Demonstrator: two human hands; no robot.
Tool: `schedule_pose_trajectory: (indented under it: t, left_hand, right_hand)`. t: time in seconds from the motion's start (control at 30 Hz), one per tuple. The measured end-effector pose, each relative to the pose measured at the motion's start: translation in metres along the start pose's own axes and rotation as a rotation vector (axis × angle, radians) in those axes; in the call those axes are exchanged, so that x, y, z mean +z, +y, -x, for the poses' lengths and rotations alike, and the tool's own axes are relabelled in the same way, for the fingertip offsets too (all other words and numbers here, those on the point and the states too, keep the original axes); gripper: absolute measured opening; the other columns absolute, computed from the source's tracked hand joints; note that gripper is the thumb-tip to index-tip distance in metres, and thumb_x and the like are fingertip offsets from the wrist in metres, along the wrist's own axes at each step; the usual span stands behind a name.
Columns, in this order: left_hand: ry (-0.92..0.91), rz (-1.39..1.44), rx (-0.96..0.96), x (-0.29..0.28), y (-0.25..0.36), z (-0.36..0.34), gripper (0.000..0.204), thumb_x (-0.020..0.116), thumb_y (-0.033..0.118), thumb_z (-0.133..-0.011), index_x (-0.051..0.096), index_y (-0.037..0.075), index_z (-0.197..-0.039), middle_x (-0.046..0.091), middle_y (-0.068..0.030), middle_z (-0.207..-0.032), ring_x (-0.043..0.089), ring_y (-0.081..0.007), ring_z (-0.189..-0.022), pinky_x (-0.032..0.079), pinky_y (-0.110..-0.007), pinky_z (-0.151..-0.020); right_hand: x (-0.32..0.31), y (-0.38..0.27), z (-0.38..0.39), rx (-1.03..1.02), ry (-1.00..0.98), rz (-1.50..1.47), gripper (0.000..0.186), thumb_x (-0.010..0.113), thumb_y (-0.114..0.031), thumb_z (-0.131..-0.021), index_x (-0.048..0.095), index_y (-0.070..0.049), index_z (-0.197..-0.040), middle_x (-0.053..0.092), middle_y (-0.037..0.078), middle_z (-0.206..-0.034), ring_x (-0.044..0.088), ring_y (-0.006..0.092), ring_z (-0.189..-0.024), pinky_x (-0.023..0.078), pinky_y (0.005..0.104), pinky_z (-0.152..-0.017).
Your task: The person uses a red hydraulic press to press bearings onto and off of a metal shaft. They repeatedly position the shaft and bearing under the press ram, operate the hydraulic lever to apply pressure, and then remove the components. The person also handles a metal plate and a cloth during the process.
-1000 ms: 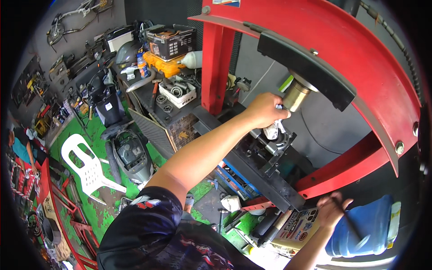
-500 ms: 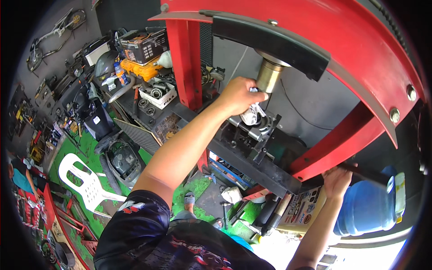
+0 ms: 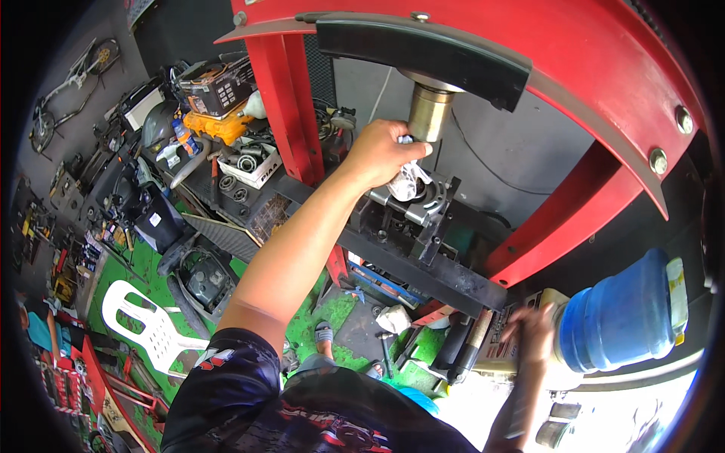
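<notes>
- The right hand (image 3: 535, 332), nearest the camera and low at the right, is blurred with motion; a second ago it gripped a dark lever beside the blue water jug (image 3: 621, 315), and now it sits lower, against the pale container just left of the jug. Whether its fingers are closed on anything cannot be told.
- The left hand (image 3: 387, 151) reaches up and away, closed around a small metal part (image 3: 411, 180) directly under the brass-coloured ram (image 3: 429, 113) of the red shop press (image 3: 483, 45). It has stayed on that part through all three views, so the piece appears to be steadied on its seat.
- Below the hand the part rests on the black press bed fixture (image 3: 411, 219); ram and part look nearly touching, and the gap cannot be judged.
- Beyond the hand to the left, a cluttered workbench (image 3: 226, 162) holds boxes and bearings.
</notes>
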State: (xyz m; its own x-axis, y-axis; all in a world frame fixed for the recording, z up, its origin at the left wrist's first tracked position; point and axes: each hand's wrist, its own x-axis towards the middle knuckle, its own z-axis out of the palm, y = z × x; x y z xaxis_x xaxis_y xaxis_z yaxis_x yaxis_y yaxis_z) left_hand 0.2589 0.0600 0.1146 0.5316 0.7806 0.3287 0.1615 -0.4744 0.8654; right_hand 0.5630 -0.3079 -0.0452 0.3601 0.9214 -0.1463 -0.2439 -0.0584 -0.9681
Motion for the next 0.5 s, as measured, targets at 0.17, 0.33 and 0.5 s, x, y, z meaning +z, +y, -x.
schedule_pose_trajectory:
  t: [0.17, 0.33, 0.5]
  left_hand:
    - [0.01, 0.079, 0.017, 0.0, -0.016, -0.006, 0.037, 0.08, 0.027, -0.084, 0.078, -0.002, -0.108, 0.074, -0.0103, -0.078, 0.066, -0.0138, -0.069, 0.053, -0.033, -0.069]
    - [0.016, 0.042, 0.017, 0.0, -0.01, -0.004, 0.038, 0.08, 0.028, -0.084, 0.078, -0.002, -0.108, 0.074, -0.0112, -0.077, 0.066, -0.0135, -0.068, 0.052, -0.033, -0.068]
    - [0.004, 0.061, 0.023, 0.002, -0.011, -0.007, 0.038, 0.08, 0.028, -0.084, 0.079, -0.002, -0.108, 0.073, -0.0116, -0.077, 0.066, -0.0137, -0.067, 0.052, -0.034, -0.067]
  right_hand:
    - [0.045, -0.112, -0.073, -0.244, 0.158, -0.445, 0.06, 0.041, -0.072, -0.103, 0.058, -0.015, -0.102, 0.064, 0.004, -0.081, 0.06, 0.02, -0.068, 0.049, 0.033, -0.066]
    - [0.008, -0.024, -0.029, -0.214, 0.022, -0.165, 0.038, 0.059, -0.043, -0.105, 0.057, -0.01, -0.087, 0.059, 0.008, -0.064, 0.059, 0.0203, -0.056, 0.051, 0.0342, -0.06]
    - [-0.015, 0.139, 0.03, 0.208, 0.094, -0.036, 0.015, 0.07, -0.015, -0.1, 0.068, -0.002, -0.092, 0.068, 0.01, -0.076, 0.062, 0.0192, -0.066, 0.052, 0.0345, -0.066]
